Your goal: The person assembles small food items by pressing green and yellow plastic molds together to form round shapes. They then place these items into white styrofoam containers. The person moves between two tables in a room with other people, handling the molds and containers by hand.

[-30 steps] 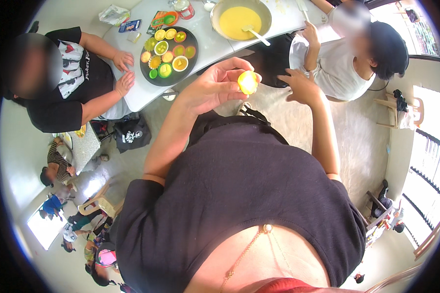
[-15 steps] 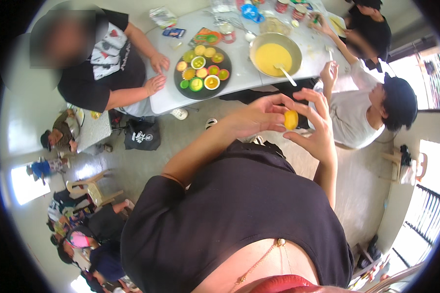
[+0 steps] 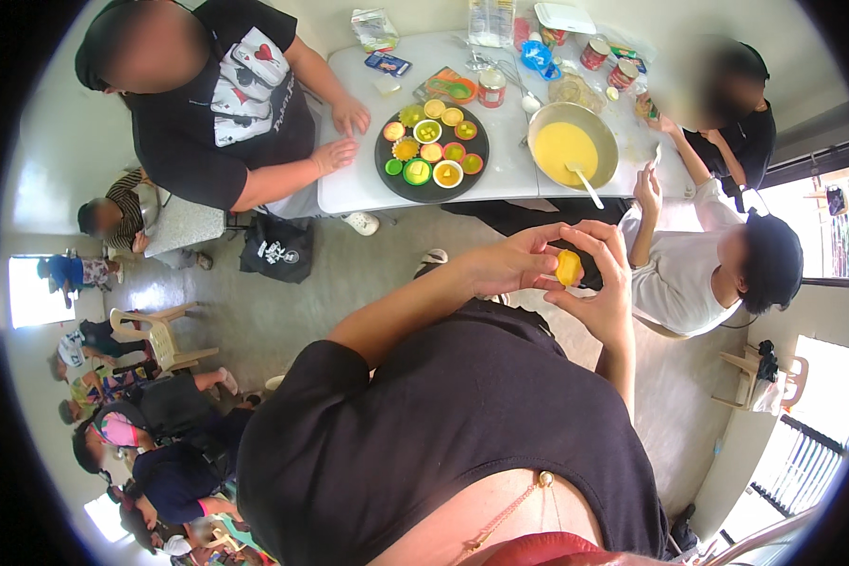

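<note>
left hand [image 3: 519,266], right hand [image 3: 602,288] — pinching yellow cup [image 3: 568,268]

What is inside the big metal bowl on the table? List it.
The metal bowl holds smooth yellow batter with a white spoon leaning over its rim. Whatever lies beneath the batter is covered.

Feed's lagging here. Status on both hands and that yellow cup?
Left hand and right hand both pinching small yellow cup, held at chest height. Nothing between hands and cup. Table ahead.
</note>
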Available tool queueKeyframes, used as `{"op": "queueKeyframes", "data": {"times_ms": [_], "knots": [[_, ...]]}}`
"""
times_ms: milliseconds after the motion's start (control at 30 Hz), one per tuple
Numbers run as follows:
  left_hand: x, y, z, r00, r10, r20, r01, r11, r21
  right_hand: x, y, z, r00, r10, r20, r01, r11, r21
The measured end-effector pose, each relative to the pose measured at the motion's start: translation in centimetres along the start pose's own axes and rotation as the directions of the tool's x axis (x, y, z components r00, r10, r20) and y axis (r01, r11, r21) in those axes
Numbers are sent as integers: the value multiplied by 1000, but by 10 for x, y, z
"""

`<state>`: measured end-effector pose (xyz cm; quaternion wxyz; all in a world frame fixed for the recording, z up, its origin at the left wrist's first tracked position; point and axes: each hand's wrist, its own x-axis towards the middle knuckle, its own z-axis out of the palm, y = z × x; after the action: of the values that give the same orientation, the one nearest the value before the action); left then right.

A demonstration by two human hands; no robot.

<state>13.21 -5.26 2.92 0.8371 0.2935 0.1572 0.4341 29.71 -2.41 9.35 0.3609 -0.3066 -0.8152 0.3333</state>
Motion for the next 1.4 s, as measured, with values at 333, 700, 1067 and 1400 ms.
{"op": "queueKeyframes", "data": {"times_ms": [333, 700, 1067, 1400], "knots": [[-50, 57, -45, 1000, 11, -12, -12, 998, -58, 52, -19, 69, 999, -32, -29, 32, 999, -14], [-100, 111, -90, 993, 112, 30, -106, 983, -151, 101, -48, 144, 997, 21, -75, -14, 996, 85], [-112, 159, -135, 991, 123, 59, -115, 986, -118, 146, -45, 185, 995, 37, -93, -25, 991, 133], [-114, 162, -163, 987, 139, -86, -145, 987, -69, 168, -31, 205, 997, 29, -69, -18, 987, 160]]}}
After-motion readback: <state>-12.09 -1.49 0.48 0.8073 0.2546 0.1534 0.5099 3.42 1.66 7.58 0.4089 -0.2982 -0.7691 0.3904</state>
